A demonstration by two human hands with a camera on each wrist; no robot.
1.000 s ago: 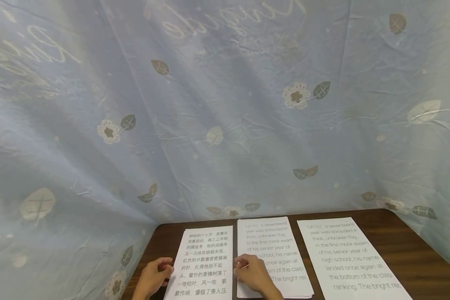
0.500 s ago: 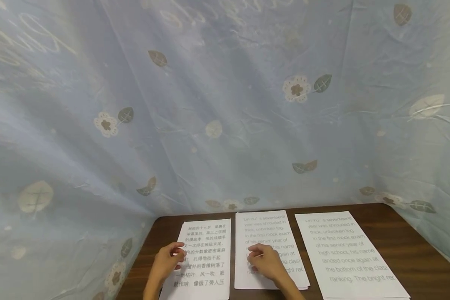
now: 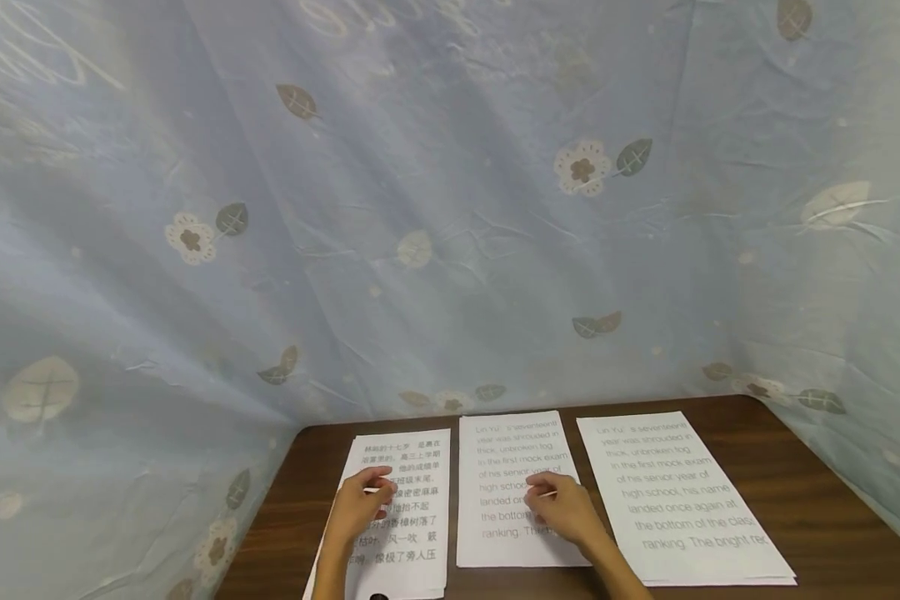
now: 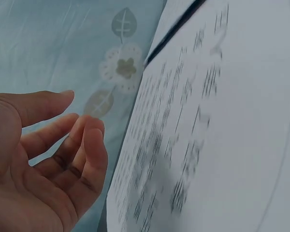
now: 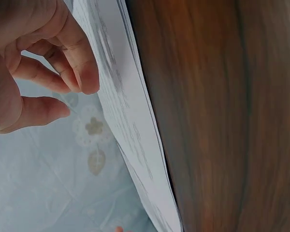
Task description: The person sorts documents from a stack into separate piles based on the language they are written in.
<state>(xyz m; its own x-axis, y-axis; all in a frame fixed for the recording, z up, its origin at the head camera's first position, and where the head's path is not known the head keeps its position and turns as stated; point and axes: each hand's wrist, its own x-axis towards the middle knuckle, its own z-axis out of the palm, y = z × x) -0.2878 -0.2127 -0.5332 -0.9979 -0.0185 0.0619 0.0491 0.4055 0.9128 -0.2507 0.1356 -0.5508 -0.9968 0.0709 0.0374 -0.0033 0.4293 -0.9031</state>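
Observation:
My left hand hovers over the left stack of paper, printed with Chinese text. In the left wrist view its fingers bend loosely and the thumb stays apart from them, with nothing held. Over the right part of the middle stack of paper, which bears English text, is my right hand. Its fingers are loosely bent too, and the right wrist view shows a gap between thumb and fingertips. Both hands hide some of the printed lines.
A third stack of paper with English print lies to the right. All three stacks are on a dark wooden table. A pale blue curtain with leaf and flower patterns hangs behind and beside the table. A small black thing shows at the bottom edge.
Both hands have moved right: the left from beside the Chinese stack to above it, the right from the middle stack's left edge across its sheet. The head view has shifted slightly.

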